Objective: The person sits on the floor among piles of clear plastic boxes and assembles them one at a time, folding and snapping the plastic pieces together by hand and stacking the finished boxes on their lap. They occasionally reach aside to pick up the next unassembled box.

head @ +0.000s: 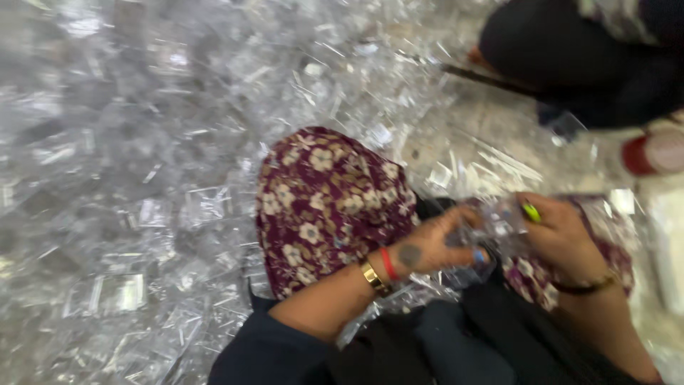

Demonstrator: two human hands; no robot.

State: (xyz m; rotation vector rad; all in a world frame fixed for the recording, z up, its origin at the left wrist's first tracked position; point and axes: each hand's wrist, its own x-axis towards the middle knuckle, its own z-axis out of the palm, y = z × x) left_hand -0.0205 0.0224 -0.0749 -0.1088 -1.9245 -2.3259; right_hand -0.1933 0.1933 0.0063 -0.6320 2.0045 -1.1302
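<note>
I see my left hand (431, 246) and right hand (559, 232) pinching a clear plastic packet (491, 224) between them above my floral-clad knee (328, 199).

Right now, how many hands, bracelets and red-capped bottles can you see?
Hands: 2, left hand and right hand, both on a clear plastic piece
Bracelets: 3, gold bangle, red band, dark band
Red-capped bottles: 1
Total: 6
</note>
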